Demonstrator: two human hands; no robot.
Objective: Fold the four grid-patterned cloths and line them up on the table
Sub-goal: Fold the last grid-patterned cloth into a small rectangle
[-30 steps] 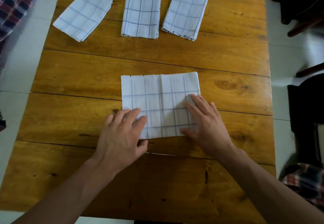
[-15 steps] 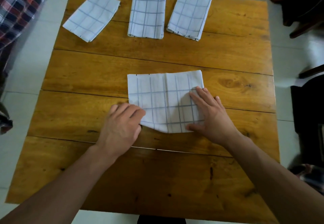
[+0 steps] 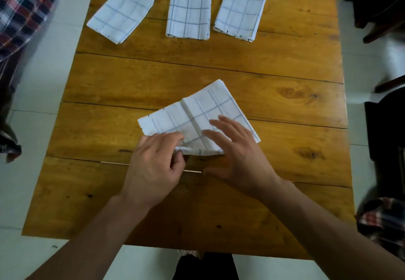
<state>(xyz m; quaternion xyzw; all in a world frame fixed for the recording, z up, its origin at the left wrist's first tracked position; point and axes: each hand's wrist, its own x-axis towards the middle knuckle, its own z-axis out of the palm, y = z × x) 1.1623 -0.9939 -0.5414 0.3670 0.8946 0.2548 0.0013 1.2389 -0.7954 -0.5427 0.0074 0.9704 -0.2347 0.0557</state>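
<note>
Three folded white cloths with a blue grid lie along the far edge of the wooden table (image 3: 285,78): a left cloth (image 3: 121,13) turned at an angle, a middle cloth (image 3: 189,11) and a right cloth (image 3: 241,11). A fourth grid cloth (image 3: 197,113) lies half-folded at the table's middle, turned askew, with a crease down its centre. My left hand (image 3: 156,161) pinches its near left edge, which is lifted and bunched. My right hand (image 3: 236,154) lies on the cloth's right part with fingers straight and spread.
Plaid fabric (image 3: 24,5) hangs past the table's left side, and more plaid (image 3: 385,220) shows at the lower right. Dark chairs (image 3: 377,5) stand to the right on the white tiled floor. Bare wood stretches between the far row and the middle cloth.
The middle cloth has turned counterclockwise from square to askew. My left hand went from resting flat on it to pinching and lifting its near edge. My right hand stayed on the cloth.
</note>
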